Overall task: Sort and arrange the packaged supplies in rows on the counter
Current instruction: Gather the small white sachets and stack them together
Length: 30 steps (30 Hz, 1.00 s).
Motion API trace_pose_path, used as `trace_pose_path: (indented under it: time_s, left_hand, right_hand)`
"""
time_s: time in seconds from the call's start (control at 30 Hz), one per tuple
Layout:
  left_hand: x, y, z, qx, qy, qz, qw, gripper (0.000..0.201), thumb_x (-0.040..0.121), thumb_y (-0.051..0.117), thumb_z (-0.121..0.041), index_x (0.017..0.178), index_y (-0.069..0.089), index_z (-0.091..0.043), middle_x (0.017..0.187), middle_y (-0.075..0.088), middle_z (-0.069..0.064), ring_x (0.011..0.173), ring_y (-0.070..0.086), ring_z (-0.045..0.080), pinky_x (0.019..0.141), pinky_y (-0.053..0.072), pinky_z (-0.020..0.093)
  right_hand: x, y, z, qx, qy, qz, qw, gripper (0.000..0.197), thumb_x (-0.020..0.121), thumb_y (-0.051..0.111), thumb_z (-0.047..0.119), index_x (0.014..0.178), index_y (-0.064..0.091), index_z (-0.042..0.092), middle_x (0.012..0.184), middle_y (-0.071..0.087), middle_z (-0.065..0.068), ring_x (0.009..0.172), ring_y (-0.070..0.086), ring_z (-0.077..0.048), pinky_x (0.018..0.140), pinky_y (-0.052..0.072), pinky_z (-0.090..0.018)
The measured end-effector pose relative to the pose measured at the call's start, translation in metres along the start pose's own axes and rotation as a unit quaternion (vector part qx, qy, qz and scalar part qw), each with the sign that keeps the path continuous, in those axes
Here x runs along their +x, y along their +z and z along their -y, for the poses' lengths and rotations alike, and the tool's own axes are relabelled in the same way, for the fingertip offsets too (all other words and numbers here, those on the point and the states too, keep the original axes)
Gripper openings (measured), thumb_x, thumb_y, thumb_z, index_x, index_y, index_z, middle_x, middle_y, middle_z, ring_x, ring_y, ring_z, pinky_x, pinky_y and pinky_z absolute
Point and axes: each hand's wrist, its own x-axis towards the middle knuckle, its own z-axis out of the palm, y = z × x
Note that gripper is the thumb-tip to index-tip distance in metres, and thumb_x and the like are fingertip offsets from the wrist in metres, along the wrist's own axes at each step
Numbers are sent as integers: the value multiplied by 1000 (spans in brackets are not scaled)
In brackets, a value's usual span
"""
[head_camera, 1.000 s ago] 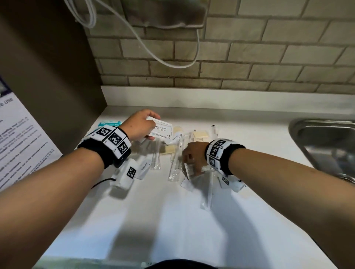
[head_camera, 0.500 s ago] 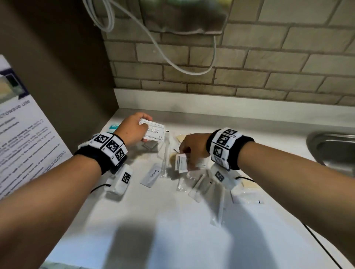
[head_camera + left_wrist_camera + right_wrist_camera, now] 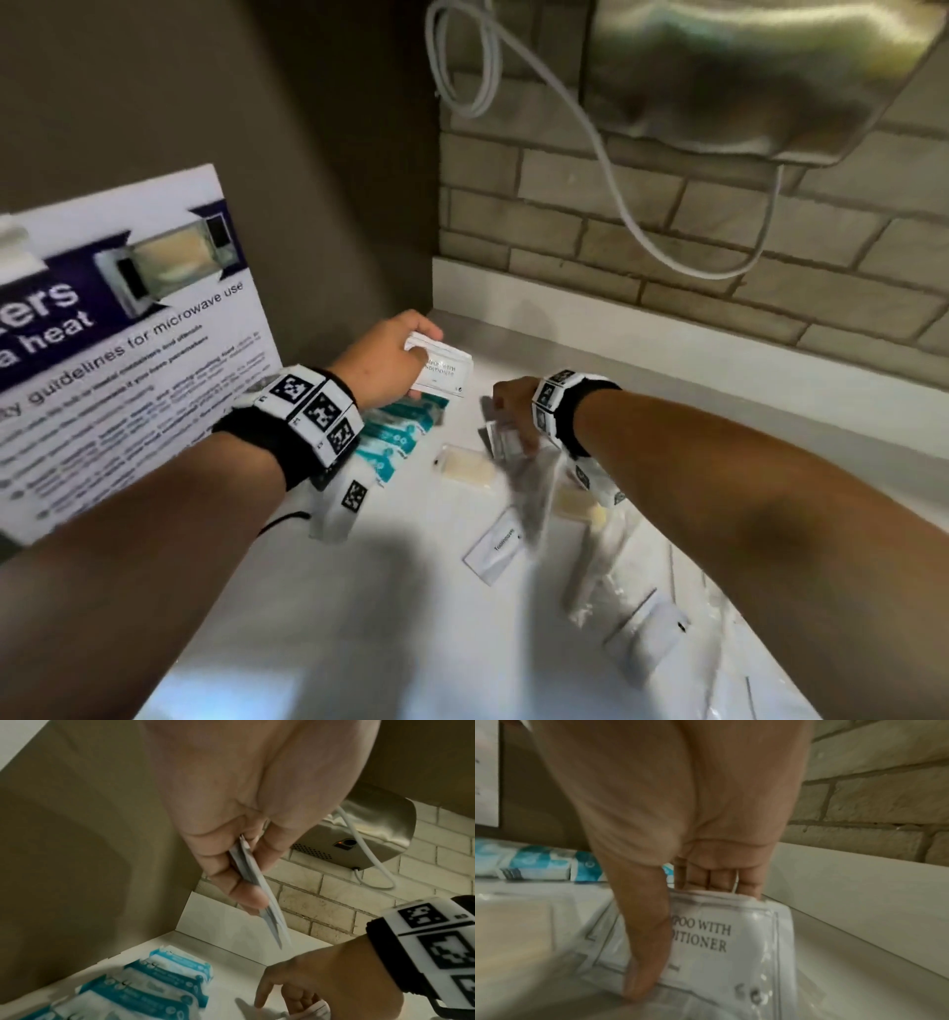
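Note:
My left hand (image 3: 390, 360) holds a small stack of white shampoo sachets (image 3: 442, 371) above the back left of the counter; the left wrist view shows thumb and fingers pinching the stack (image 3: 259, 888) edge-on. My right hand (image 3: 513, 416) grips another white shampoo-with-conditioner sachet (image 3: 721, 943) low over the counter, thumb across its face. A row of teal wipe packets (image 3: 398, 442) lies under my left wrist. Soap bars in clear wrap (image 3: 470, 468), a toothpaste sachet (image 3: 498, 547) and clear-wrapped items (image 3: 595, 555) lie scattered near my right forearm.
The white counter (image 3: 359, 616) meets a brown side wall with a microwave-guideline poster (image 3: 118, 349) on the left and a brick backsplash behind. A steel hand dryer (image 3: 744, 77) with a white cable (image 3: 606, 169) hangs above.
Both hands shifted left and toward the back corner with their sachets. My right hand has lifted its sachet off the pile. The head view turned left and the sink left the frame.

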Motion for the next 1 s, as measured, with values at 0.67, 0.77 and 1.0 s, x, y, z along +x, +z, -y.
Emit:
trace_pose_path:
  time_s: [0.67, 0.77, 1.0]
  left_hand:
    - [29, 51, -3, 20, 24, 121, 992, 37, 97, 39, -3, 127, 54, -19, 118, 62, 9, 69, 65, 17, 43, 47, 15]
    - [27, 57, 4, 22, -6, 131, 991, 37, 99, 40, -5, 127, 56, -24, 121, 59, 7, 82, 69, 25, 54, 58, 28]
    - [12, 66, -1, -208, -24, 166, 964, 30, 96, 48, -14, 80, 72, -15, 86, 69, 12, 79, 63, 23, 83, 46, 35]
  right_hand:
    - [-143, 3, 6, 130, 17, -14, 991, 41, 61, 82, 16, 98, 65, 22, 85, 65, 6, 80, 55, -16, 62, 42, -23]
    - [-151, -1, 16, 199, 10, -92, 976, 36, 60, 84, 16, 81, 55, 20, 75, 56, 8, 75, 51, -17, 53, 35, -21]
    - [-164, -20, 33, 317, 3, -225, 921, 51, 59, 88, 16, 88, 46, 16, 74, 54, 5, 75, 52, -21, 54, 34, -25]
